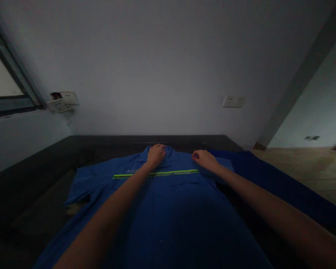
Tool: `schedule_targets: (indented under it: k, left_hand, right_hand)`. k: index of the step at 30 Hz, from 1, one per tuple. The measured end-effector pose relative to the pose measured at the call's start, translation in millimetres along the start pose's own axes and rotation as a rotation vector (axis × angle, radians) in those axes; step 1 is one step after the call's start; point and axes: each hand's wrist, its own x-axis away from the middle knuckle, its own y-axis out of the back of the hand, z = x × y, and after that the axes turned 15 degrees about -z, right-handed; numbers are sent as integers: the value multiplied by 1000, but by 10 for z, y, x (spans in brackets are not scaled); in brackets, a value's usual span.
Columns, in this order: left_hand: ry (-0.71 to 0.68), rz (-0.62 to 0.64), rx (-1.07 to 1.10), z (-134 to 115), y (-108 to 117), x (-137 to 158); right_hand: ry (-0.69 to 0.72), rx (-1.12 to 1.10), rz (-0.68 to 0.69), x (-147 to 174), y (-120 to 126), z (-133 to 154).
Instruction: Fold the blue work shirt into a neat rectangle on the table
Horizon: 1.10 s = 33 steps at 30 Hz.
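- While both of your arms stretch forward, your left hand (156, 154) rests on the collar (168, 151) of the blue shirt (168, 216), fingers curled down and bunched together on the fabric; whether they pinch it you cannot tell from this angle.
- Your right hand (204, 158) lies on the shirt's shoulder, just to the right of the collar, fingers bent and closed onto the cloth, knuckles up.
- That shirt is spread flat, front side up, on the dark table (44, 179), collar at the far end near the wall (156, 56) and hem toward you.
- Its colour is a strong work-wear blue, with a bright yellow-green reflective stripe (156, 173) running across the chest, between your two wrists.
- Pale lettering sits just above the stripe on the left chest, too blurred to read; a pocket flap shows below the stripe on the right.
- Its short left sleeve (78, 186) fans out over the table, its edge slightly folded.
- A second piece of darker blue cloth (268, 179) lies beside the shirt on your right, under your right forearm.
- Two white sockets (233, 101) sit on the wall beyond.
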Motion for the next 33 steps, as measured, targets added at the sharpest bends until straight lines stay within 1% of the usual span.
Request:
schedule_targets:
  k: [2, 4, 7, 10, 13, 17, 19, 22, 27, 30, 33]
  left_hand:
    - [125, -18, -33, 367, 47, -98]
    - [203, -27, -58, 661, 31, -184]
    - [309, -20, -58, 961, -102, -288]
    - [397, -9, -29, 1138, -304, -357]
    - [461, -6, 9, 1243, -477, -375]
    - [481, -38, 43, 1282, -575, -303]
    - [460, -59, 56, 1247, -555, -251]
    - [398, -110, 40, 1147, -444, -217]
    - [194, -215, -53, 1008, -133, -257]
    - [168, -264, -98, 974, 17, -231]
    - [154, -297, -117, 946, 83, -167]
  right_hand:
    - [-6, -9, -17, -222, -211, 173]
    - [-21, -38, -40, -444, -439, 333]
    - [-64, -90, -84, -736, -794, 528]
    - [-89, -145, -143, -933, -1145, 655]
    - [-107, -195, -193, -1046, -1457, 711]
    - [-167, -247, -262, -1118, -1742, 701]
    - [-192, -267, -298, -1127, -1802, 675]
    - [-206, -287, -337, -1110, -1786, 624]
    - [-174, -322, -477, -1017, -1588, 546]
    - [-124, -344, -517, -939, -1450, 540]
    - [-65, -360, -498, -857, -1337, 573]
